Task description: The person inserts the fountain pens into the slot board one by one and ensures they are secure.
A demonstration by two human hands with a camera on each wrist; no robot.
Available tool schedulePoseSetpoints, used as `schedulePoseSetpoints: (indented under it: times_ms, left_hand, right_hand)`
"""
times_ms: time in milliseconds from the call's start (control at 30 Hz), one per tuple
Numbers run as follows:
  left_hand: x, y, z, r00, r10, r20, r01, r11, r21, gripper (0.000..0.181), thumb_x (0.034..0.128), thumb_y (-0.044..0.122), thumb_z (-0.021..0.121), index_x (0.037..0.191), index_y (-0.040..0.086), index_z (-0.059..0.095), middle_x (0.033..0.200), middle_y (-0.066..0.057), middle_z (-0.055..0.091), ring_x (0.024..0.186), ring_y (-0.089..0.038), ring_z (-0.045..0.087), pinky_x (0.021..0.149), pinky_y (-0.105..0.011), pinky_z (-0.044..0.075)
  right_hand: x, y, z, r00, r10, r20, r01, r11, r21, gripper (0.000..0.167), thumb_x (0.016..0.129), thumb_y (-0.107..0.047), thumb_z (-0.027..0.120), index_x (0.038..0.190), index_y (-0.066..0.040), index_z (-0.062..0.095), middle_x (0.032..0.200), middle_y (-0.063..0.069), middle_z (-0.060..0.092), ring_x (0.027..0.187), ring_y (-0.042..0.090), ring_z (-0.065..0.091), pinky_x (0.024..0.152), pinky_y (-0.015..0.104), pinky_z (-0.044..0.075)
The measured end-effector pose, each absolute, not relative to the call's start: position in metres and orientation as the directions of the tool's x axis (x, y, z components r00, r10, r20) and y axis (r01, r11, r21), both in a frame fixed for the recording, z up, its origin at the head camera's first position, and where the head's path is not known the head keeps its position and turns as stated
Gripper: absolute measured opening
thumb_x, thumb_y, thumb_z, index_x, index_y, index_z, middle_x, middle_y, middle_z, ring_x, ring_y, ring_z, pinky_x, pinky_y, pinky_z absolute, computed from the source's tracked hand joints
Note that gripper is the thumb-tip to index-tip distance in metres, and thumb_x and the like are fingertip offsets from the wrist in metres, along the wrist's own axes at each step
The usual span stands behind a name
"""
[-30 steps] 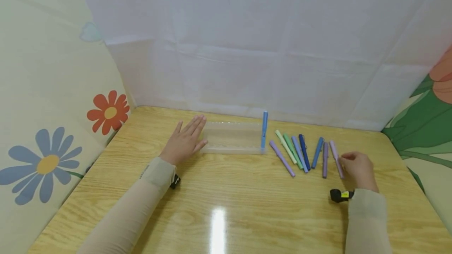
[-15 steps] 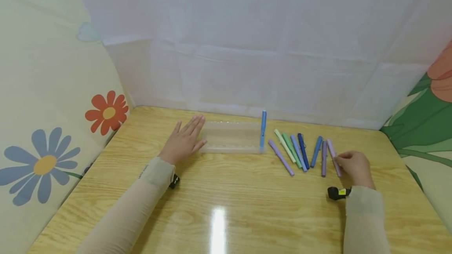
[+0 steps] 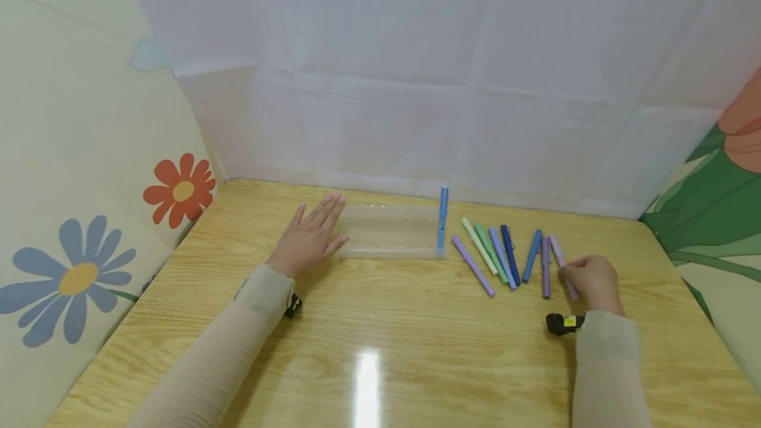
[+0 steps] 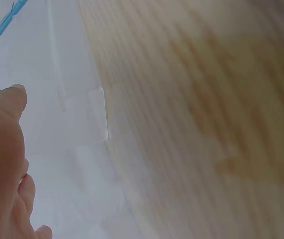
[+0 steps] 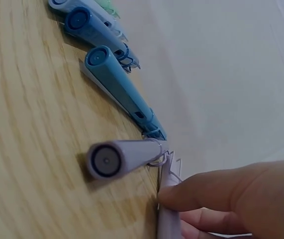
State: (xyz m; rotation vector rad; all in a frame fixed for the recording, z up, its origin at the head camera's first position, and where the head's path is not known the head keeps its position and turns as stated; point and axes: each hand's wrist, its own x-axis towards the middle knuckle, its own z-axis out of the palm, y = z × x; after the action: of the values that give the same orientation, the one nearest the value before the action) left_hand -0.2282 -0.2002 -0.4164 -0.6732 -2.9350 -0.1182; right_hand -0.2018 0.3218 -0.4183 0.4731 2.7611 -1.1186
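Observation:
My left hand [image 3: 306, 236] rests with its fingers straight against the left end of a clear plastic rack [image 3: 386, 253] with notched edges. At the rack's right end sits a blue pen [image 3: 442, 216], whose tip also shows in the left wrist view. My right hand [image 3: 594, 281] pinches a light purple pen [image 3: 556, 249] lying on the table, the outermost of the row. In the right wrist view the thumb presses one side of that light purple pen [image 5: 169, 224], with fingers behind it. A darker purple pen [image 3: 545, 269] lies just left of it.
More pens lie fanned on the wooden table [image 3: 416, 342]: a blue one [image 3: 533, 256], a navy one [image 3: 510, 253], a periwinkle one [image 3: 503, 259], green ones [image 3: 491, 253] and a purple one [image 3: 473, 266]. A white cloth [image 3: 386, 84] hangs behind the table.
My right hand has moved slightly left and closed its thumb and fingers on the light purple pen. The left hand stays in place against the rack.

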Motion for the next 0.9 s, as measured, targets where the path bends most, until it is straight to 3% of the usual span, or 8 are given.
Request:
schedulePoseSetpoints:
  times_ms: [467, 767, 900]
  left_hand:
    - [-0.2295, -0.2019, -0.4194, -0.891, 0.429, 0.147, 0.440, 0.897, 0.049, 0.076, 0.1080, 0.044, 0.044, 0.162, 0.002, 0.011, 0.168, -0.014, 0.014, 0.155, -0.031, 0.013, 0.122, -0.063, 0.010]
    - [-0.2286, -0.2022, -0.4180, -0.891, 0.429, 0.149, 0.440, 0.896, 0.053, 0.077, 0.1077, 0.044, 0.045, 0.162, 0.002, 0.011, 0.168, -0.015, 0.014, 0.155, -0.032, 0.014, 0.122, -0.064, 0.010]
    - [-0.2295, -0.2023, -0.4189, -0.888, 0.433, 0.158, 0.445, 0.894, 0.048, 0.076, 0.1078, 0.043, 0.045, 0.162, 0.001, 0.012, 0.168, -0.015, 0.015, 0.155, -0.032, 0.015, 0.122, -0.064, 0.011]
  right_hand:
    - [-0.2019, 0.3222, -0.4241, -0.931, 0.298, -0.209, 0.358, 0.647, -0.673, 0.032, 0.092, -0.013, 0.063, 0.108, 0.015, 0.066, 0.080, 0.013, 0.065, 0.065, 0.017, 0.057, 0.052, 0.028, 0.047]
    - [-0.2051, 0.3201, -0.4211, -0.923, 0.332, -0.196, 0.366, 0.593, -0.717, 0.036, 0.099, -0.015, 0.058, 0.122, 0.014, 0.061, 0.100, 0.023, 0.066, 0.075, 0.019, 0.059, 0.056, 0.027, 0.050]
    - [-0.2073, 0.3182, -0.4202, -0.933, 0.323, -0.160, 0.326, 0.568, -0.756, 0.037, 0.099, -0.014, 0.061, 0.125, 0.013, 0.062, 0.103, 0.021, 0.069, 0.075, 0.014, 0.059, 0.058, 0.024, 0.050]
